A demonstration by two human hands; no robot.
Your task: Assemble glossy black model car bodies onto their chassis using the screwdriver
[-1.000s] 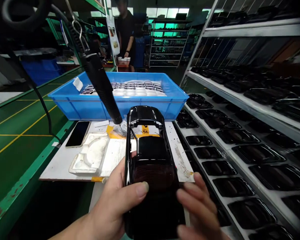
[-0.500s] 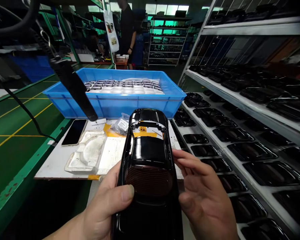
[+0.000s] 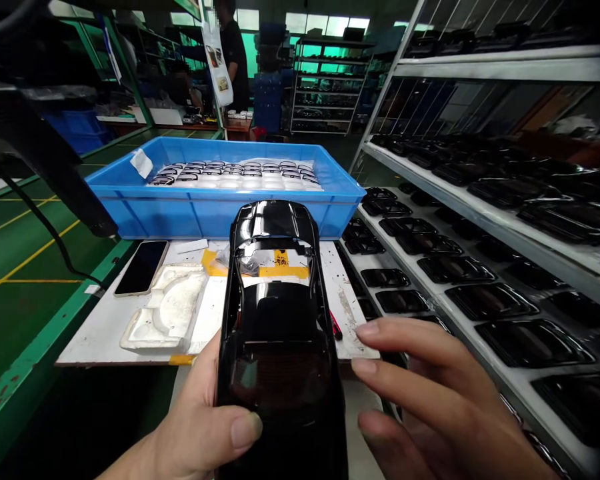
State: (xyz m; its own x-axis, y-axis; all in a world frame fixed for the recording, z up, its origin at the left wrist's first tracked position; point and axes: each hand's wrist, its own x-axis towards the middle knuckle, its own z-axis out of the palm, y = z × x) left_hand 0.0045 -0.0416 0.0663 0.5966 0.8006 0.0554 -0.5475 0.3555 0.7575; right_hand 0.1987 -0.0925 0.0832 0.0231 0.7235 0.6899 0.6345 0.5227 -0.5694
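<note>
A glossy black model car body is held upright-side-up in front of me, its far end near the blue bin. My left hand grips its left side, with the thumb on top and the other fingers hidden beneath. Just off the car body's right side is my right hand, fingers spread and holding nothing. Under the car body lies a white work board with strips of yellow tape. A red and black tool lies partly hidden by the car body's right edge.
Behind the board stands a blue bin with rows of small dark-framed parts. A phone and white plaster mould lie left. A black electric screwdriver hangs far left. Racks of black car bodies line the right. A person stands behind.
My right hand has moved away from the car body's side, its fingers spreading. The view has shifted slightly, and the hanging screwdriver has swung left. The left hand keeps its grip.
</note>
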